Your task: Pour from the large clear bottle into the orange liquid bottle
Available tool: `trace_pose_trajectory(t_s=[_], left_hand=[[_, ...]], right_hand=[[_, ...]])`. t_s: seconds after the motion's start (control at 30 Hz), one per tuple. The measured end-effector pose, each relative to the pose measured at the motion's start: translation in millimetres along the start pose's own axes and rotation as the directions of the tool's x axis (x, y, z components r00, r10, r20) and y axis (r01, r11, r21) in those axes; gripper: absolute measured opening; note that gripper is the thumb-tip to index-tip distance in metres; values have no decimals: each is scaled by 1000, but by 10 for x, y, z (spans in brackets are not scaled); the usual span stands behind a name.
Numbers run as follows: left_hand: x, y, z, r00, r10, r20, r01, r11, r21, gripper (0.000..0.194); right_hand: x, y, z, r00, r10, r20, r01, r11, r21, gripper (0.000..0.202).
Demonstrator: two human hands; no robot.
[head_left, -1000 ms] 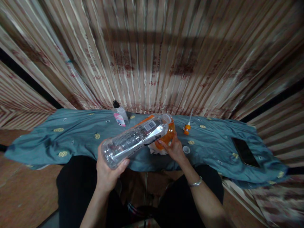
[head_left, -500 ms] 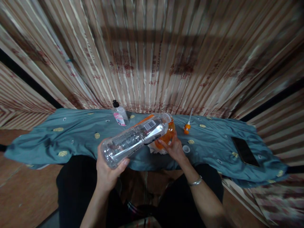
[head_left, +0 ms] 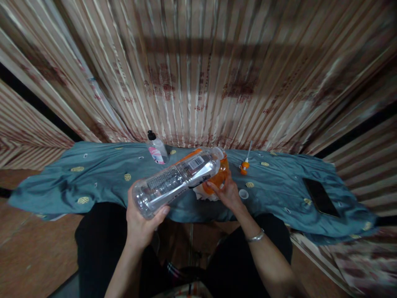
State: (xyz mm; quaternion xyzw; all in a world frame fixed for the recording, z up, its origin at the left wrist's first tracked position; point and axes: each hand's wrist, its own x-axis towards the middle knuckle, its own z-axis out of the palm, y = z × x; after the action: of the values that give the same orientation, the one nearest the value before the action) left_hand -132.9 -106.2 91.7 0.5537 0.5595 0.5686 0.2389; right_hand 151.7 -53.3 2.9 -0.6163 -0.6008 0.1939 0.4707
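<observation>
Pouring: my left hand (head_left: 141,225) wraps the tilted clear bottle (head_left: 175,180), right hand (head_left: 228,193) clasps the orange container (head_left: 221,176); I'd keep mouths aligned, tilting slowly.

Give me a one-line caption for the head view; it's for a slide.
Left hand tilts a clear bottle toward an orange container steadied by the right hand.
</observation>
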Motion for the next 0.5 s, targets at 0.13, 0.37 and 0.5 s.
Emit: trace_pose_trajectory(t_s=[0.13, 0.37, 0.5], left_hand=[[-2, -9, -7, 1000, -5, -4, 5, 1000, 8, 90], [-1, 13, 1, 1000, 0, 0, 0, 1000, -7, 90], [6, 25, 10, 1000, 7, -1, -7, 1000, -22, 90]], right_hand=[[0, -2, 5, 1000, -25, -14, 25, 1000, 11, 84], [11, -31, 8, 1000, -2, -14, 2, 1000, 0, 89], [6, -25, 3, 1000, 7, -20, -7, 1000, -5, 88]])
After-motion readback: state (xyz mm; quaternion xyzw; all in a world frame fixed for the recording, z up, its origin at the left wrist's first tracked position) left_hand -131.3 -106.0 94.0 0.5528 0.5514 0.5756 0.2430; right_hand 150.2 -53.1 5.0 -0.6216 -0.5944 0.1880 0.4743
